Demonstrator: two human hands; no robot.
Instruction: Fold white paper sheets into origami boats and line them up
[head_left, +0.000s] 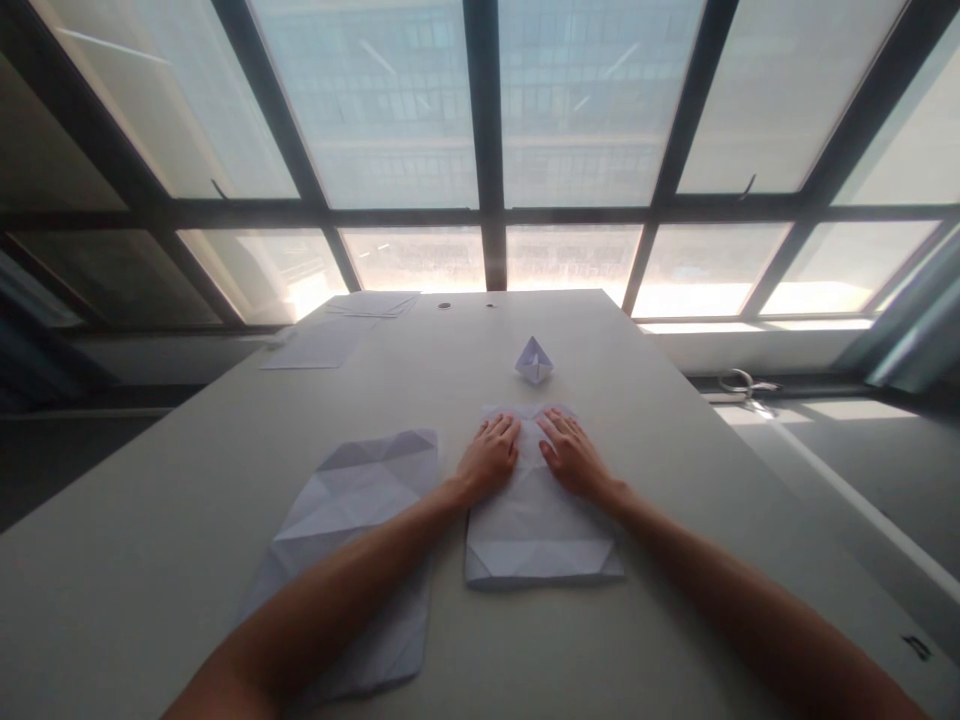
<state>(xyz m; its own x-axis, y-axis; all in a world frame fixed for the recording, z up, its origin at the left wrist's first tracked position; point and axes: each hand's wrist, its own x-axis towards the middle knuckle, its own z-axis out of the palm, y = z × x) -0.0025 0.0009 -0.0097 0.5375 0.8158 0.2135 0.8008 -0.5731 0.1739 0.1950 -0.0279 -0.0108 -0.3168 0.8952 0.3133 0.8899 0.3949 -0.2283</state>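
A white sheet of folded paper [541, 520] lies on the table in front of me, its near edge turned up in a creased band. My left hand [491, 452] rests flat on the upper left of this paper. On its upper right lies my right hand [574, 452], fingers stretched out and pointing inward. Neither hand grips anything. To the left, partly under my left forearm, is a larger creased sheet of paper [352, 510]. Just beyond my hands stands a small folded paper boat [534, 362].
The white table [187, 480] runs toward the windows. Loose white sheets [322, 343] lie at its far left. Two small round spots, one a dark-rimmed hole [444, 306], show near the far edge. Right of the table are a shiny metal object [746, 382] and a curtain [911, 320].
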